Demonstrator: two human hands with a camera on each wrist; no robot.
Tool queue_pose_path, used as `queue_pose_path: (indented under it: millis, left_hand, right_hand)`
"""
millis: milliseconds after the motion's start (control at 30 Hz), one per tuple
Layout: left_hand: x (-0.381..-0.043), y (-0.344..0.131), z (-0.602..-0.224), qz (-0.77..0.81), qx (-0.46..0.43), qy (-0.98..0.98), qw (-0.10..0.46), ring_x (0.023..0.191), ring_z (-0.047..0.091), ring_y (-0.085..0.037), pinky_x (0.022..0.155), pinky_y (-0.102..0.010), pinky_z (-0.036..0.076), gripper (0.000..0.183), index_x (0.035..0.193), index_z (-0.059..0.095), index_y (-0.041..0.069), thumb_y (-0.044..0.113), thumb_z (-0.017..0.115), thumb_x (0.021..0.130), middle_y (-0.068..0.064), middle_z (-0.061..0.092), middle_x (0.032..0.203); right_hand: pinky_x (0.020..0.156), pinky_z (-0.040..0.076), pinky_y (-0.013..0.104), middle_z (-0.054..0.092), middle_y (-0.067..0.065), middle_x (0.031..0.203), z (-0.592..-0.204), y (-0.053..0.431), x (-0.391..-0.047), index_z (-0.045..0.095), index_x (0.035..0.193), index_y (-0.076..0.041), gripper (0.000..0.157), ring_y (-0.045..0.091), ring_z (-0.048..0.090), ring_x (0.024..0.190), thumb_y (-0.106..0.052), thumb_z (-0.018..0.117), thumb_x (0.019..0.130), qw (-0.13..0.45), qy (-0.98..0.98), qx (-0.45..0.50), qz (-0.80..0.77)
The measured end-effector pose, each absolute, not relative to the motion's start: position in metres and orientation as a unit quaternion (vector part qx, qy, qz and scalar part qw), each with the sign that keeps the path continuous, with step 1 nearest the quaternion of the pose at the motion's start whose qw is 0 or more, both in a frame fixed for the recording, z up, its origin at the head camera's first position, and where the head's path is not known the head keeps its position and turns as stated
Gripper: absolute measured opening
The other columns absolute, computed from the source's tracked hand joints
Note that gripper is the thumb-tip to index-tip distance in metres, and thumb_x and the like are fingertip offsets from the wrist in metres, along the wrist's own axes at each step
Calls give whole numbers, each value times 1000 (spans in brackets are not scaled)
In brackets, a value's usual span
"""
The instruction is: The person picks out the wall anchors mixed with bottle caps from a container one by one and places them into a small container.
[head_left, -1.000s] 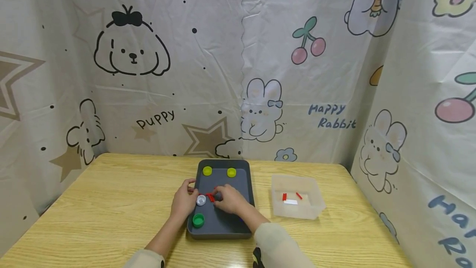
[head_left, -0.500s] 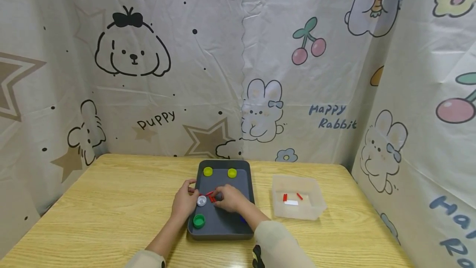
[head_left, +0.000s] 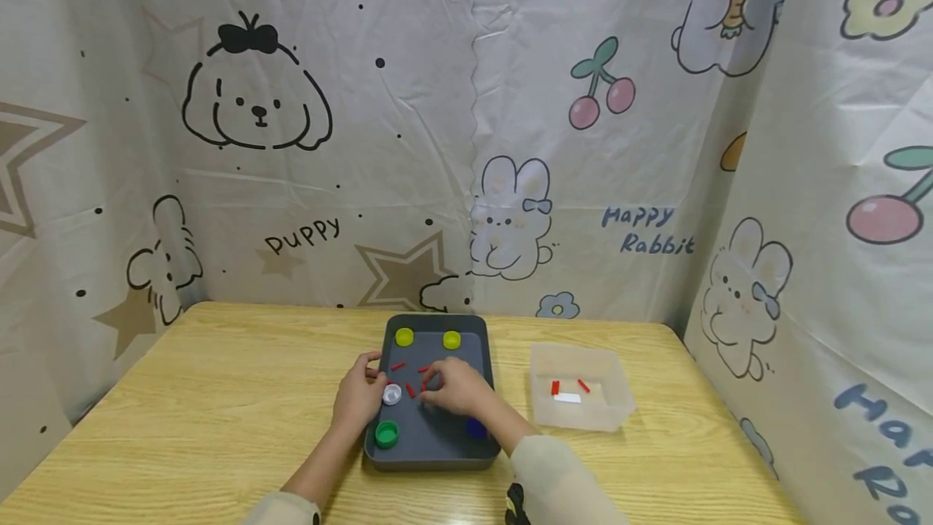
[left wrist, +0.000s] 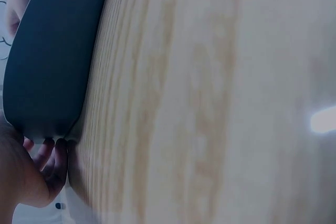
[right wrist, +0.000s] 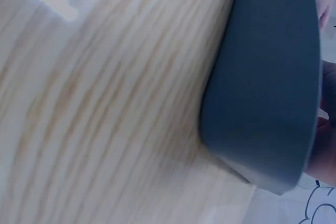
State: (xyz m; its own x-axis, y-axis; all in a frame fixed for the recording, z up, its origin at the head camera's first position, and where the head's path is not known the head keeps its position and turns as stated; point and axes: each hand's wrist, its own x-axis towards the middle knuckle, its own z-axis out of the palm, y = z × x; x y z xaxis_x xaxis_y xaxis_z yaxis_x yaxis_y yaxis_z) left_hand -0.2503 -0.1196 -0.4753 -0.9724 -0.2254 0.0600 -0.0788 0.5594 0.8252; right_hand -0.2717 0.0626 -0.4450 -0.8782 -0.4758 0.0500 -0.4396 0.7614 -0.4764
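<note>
A dark grey tray lies on the table, and my left hand grips its left rim. In the left wrist view the fingers of that hand curl against the tray's outer wall. Over the tray's middle, my right hand pinches a small red stick at its fingertips. More red sticks lie scattered on the tray floor around it. A white round cap sits beside my left thumb. In the right wrist view the tray wall partly hides the right hand.
Two yellow caps stand at the tray's far end, a green cap at the near left and a blue one at the near right. To the right stands a translucent box with red sticks and a white piece.
The red sticks, bunched by my right fingertips before, now lie spread apart on the tray. My right hand has shifted slightly; the left keeps its place on the rim.
</note>
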Motion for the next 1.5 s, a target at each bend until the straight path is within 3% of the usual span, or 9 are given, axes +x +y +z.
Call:
queue_pose_path:
  millis: [267, 600, 933, 1300, 1500]
  left_hand:
    - [-251, -120, -473, -462, 86, -879, 79, 90, 60, -26, 71, -36, 46, 40, 130, 50, 10, 16, 52, 90, -16, 63, 105]
    - [-251, -120, -474, -458, 84, -881, 76, 90, 60, -26, 71, -37, 45, 41, 131, 50, 10, 15, 52, 90, -16, 63, 105]
    - [-251, -120, -477, -458, 86, -882, 75, 91, 60, -26, 73, -40, 46, 41, 131, 49, 10, 15, 51, 91, -16, 62, 106]
    - [-251, -118, -476, -457, 81, -882, 85, 89, 60, -26, 68, -33, 44, 40, 129, 50, 8, 15, 52, 90, -16, 63, 104]
    - [-249, -118, -475, -458, 77, -882, 81, 92, 60, -27, 73, -39, 45, 41, 130, 49, 7, 15, 51, 90, -17, 63, 106]
  right_hand:
    - [54, 36, 19, 52, -5, 71, -430, 73, -266, 71, 93, -15, 22, 6, 43, 64, -31, 73, 78, 2, 939, -255, -232]
    - [55, 36, 21, 51, -2, 77, -414, 91, -260, 72, 94, -16, 23, 7, 43, 65, -32, 72, 79, -23, 940, -252, -229]
    - [55, 36, 22, 57, 9, 81, -401, 107, -255, 71, 96, -13, 23, 10, 43, 65, -30, 72, 80, -32, 938, -248, -240]
    - [60, 38, 25, 57, 3, 83, -394, 134, -254, 70, 97, -12, 23, 11, 47, 71, -29, 71, 80, -53, 936, -237, -256]
    - [60, 37, 27, 57, 9, 85, -392, 149, -254, 69, 98, -12, 25, 13, 46, 70, -29, 71, 80, -54, 941, -206, -264]
